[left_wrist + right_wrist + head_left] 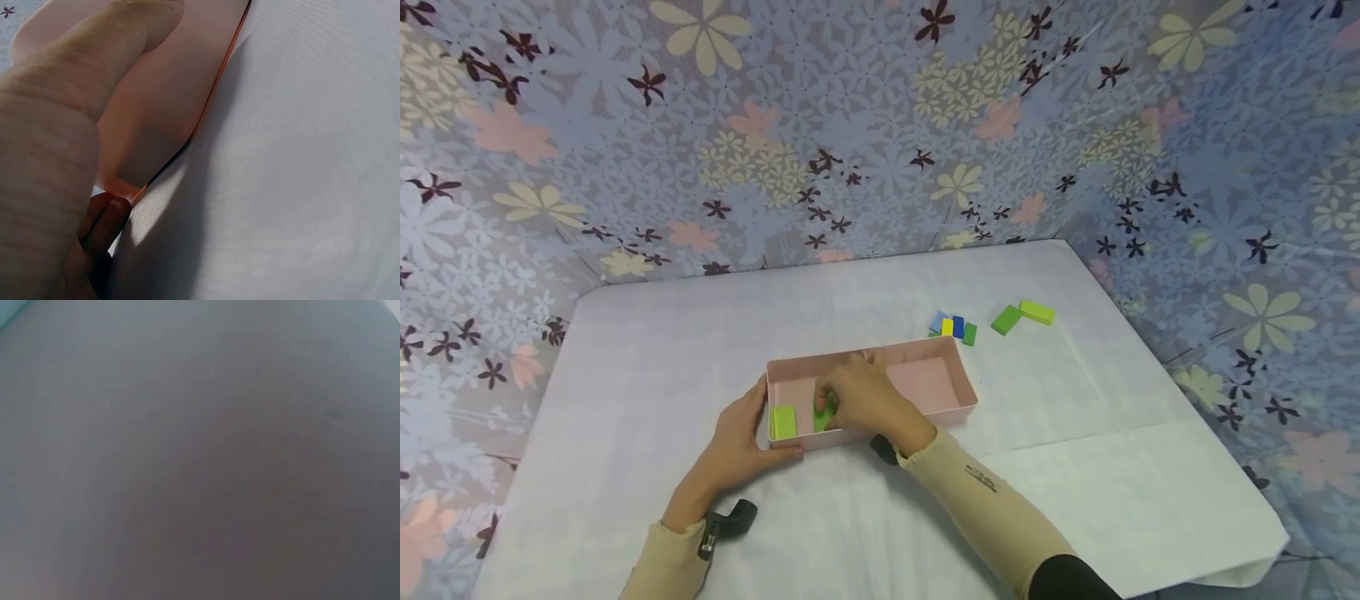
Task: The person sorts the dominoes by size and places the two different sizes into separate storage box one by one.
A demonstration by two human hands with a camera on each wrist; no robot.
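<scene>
A long pink box point(951, 415) lies on the white-covered table in the head view. My left hand point(730, 446) grips its near left corner, with the thumb along the front wall and the fingers at the left end. The left wrist view has the thumb point(125, 37) against the box's outer wall. Inside the left part of the box, my right hand point(868, 396) pinches a green block point(822, 417), partly hidden by the fingers. A light green block point(784, 422) sits in the near left corner. The right wrist view is a grey blur.
Behind the box's right end is a small cluster of blocks, with a yellow block point(947, 327), a dark blue block point(958, 326) and a green one point(970, 334) among them. Farther right lie a green block point(1006, 320) and a light green block point(1037, 312). Flowered cloth hangs behind the table.
</scene>
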